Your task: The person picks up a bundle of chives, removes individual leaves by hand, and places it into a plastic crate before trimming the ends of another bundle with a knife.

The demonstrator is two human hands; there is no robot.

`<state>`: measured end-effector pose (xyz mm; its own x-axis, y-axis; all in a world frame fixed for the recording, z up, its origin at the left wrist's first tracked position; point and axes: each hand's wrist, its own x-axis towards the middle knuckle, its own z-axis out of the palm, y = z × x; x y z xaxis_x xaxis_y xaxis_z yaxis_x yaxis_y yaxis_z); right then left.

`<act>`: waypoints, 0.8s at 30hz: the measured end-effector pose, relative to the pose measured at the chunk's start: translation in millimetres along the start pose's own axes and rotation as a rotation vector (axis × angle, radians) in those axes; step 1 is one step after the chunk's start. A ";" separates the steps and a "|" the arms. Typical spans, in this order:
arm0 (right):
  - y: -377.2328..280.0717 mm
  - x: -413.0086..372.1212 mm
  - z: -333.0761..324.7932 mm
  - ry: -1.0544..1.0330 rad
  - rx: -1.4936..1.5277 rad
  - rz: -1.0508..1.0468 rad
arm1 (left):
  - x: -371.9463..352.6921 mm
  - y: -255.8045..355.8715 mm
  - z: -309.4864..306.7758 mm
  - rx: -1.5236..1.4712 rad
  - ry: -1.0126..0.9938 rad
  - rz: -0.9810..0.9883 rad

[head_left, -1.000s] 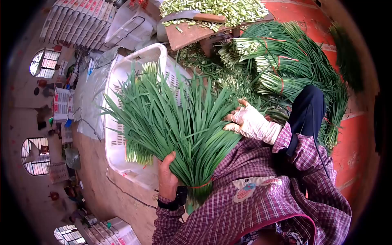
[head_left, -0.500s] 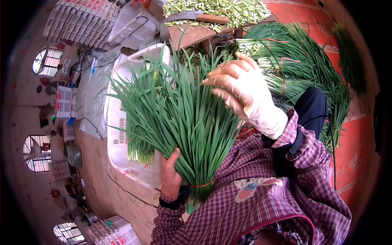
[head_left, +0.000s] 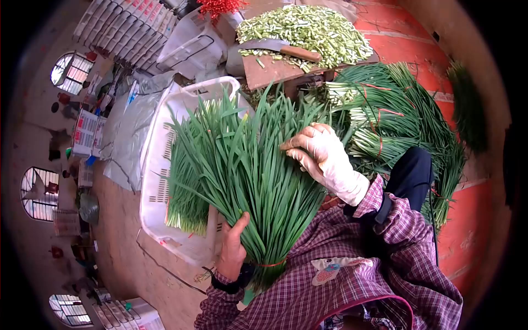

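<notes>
The left hand [head_left: 234, 247] keeps a closed grip on the chive bundle [head_left: 247, 165] at its tied base, fanning the leaves under the gloved right hand [head_left: 322, 157], whose loose grip rests on them, holding nothing.

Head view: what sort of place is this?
Probably a produce-prep workshop: tied chive bundles piled up, a white crate holding more, and a board with a cleaver and cut stems.
</notes>
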<state>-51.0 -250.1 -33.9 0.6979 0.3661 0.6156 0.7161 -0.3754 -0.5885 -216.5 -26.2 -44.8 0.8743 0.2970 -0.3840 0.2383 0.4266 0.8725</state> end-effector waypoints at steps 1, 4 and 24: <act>-0.1 8.2 -3.3 0.075 0.047 -0.013 | 1.1 0.2 1.4 -0.005 -0.011 0.008; -16.9 27.2 -7.5 0.055 0.740 0.395 | 0.6 0.5 4.9 0.075 -0.012 0.035; 38.7 78.8 -26.6 0.520 0.847 0.396 | 6.1 -10.4 -20.1 -0.005 0.002 -0.010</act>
<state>31.3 -258.4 5.8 0.9339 -0.1350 0.3310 0.3570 0.3987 -0.8447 -222.2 -11.6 -62.3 0.8709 0.2948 -0.3932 0.2446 0.4338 0.8671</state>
